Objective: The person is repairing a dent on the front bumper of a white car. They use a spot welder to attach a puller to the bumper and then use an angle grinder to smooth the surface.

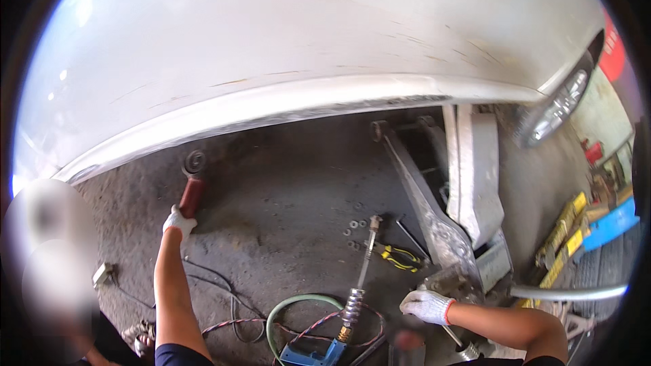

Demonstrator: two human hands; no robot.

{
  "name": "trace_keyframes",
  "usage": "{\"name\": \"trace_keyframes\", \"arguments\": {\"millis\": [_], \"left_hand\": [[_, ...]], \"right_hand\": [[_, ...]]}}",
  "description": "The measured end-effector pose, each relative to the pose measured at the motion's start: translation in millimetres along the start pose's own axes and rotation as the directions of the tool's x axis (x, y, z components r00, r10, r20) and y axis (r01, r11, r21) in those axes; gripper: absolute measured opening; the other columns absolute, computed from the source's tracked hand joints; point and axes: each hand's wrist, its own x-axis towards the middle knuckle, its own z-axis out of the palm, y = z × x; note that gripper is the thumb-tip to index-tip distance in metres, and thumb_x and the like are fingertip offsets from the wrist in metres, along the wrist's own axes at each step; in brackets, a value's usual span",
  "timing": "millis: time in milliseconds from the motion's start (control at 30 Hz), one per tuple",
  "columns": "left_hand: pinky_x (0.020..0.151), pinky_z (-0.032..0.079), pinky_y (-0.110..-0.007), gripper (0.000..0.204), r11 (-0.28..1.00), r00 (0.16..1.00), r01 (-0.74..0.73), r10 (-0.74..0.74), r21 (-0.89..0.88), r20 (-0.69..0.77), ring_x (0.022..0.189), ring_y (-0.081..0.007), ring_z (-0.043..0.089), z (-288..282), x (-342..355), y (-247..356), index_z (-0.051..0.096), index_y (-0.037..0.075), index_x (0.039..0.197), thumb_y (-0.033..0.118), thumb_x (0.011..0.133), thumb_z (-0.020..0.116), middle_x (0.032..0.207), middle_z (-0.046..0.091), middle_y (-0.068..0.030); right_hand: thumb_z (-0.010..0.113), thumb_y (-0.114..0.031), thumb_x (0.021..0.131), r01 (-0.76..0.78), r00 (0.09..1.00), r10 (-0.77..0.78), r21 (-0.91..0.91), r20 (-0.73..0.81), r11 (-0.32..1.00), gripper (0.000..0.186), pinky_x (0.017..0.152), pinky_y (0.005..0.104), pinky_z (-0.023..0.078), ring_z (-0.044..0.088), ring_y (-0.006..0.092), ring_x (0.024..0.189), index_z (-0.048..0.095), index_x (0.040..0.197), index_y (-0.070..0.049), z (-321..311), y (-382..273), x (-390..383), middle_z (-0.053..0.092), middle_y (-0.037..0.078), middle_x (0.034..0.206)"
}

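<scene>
My left hand (178, 221), in a white knit glove, is wrapped round the red body of an angle grinder (193, 193). Its round head points away from me, beneath the edge of a white car panel (305, 34). To the right, my gloved right hand (427, 306) is over the near end of a floor jack (434, 220), fingers curled downward. A metal rod (449, 333) with a coil emerges from under that hand; what its fingers hold is hidden. Between my hands lies a blue-handled tool (315, 354) with a spring and long shaft.
Yellow-black pliers (400, 258), a thin dark rod (412, 238) and several washers (354, 224) lie on the floor. A green hose (277, 312) and black cable (234, 301) loop nearby. A blurred person (51, 264) is at the left; yellow bars (563, 230) lie right.
</scene>
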Motion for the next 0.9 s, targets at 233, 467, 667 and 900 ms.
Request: {"name": "trace_keyframes", "arguments": {"millis": [233, 467, 667, 900], "left_hand": [[0.072, 0.055, -0.046, 0.054, 0.923, 1.000, -0.002, -0.004, -0.384, -0.015, 0.086, -0.0352, 0.067, 24, -27, 37, 0.056, 0.007, 0.114, 0.038, 0.075, 0.075, 0.097, 0.068, -0.0138], [0.053, 0.045, -0.035, 0.037, -0.002, 0.773, 0.607, 0.236, -0.795, 0.589, 0.067, -0.0218, 0.054, 8, -143, 89, 0.054, 0.015, 0.102, 0.038, 0.085, 0.077, 0.083, 0.054, -0.0055], [0.065, 0.054, -0.040, 0.040, 0.324, 0.667, 0.398, 0.540, -0.858, 0.513, 0.081, -0.0251, 0.066, -43, -301, 128, 0.056, 0.007, 0.114, 0.027, 0.086, 0.074, 0.096, 0.065, -0.0100], [0.089, 0.052, -0.038, 0.073, 0.691, 0.593, -0.567, 0.720, -0.448, 0.360, 0.101, -0.0249, 0.065, -129, -432, 195, 0.050, -0.003, 0.127, 0.026, 0.070, 0.084, 0.108, 0.065, -0.0172]], "right_hand": [[0.064, -0.039, 0.093, 0.029, 0.999, -0.013, -0.406, 0.041, 0.914, 0.040, 0.068, 0.0338, 0.055, 0.067, 0.0165, 0.073, 0.070, 0.102, 0.000, 17, -1, -15, 0.072, 0.010, 0.082], [0.062, -0.054, 0.094, 0.002, 0.975, 0.026, -0.123, 0.223, 0.992, 0.054, 0.066, 0.0361, 0.053, 0.062, 0.0202, 0.068, 0.067, 0.095, -0.001, 39, -109, 50, 0.065, 0.008, 0.077], [0.076, -0.070, 0.074, 0.016, 0.846, -0.483, 0.893, 0.228, 0.450, 0.083, 0.088, 0.0438, 0.056, 0.068, 0.0296, 0.094, 0.057, 0.118, -0.001, 128, -149, 112, 0.069, 0.016, 0.107], [0.081, -0.039, 0.079, 0.078, 0.393, -0.897, 0.980, -0.201, -0.185, 0.061, 0.097, 0.0484, 0.050, 0.064, 0.0297, 0.102, 0.054, 0.121, -0.003, 93, -179, 17, 0.065, 0.012, 0.110]]}}
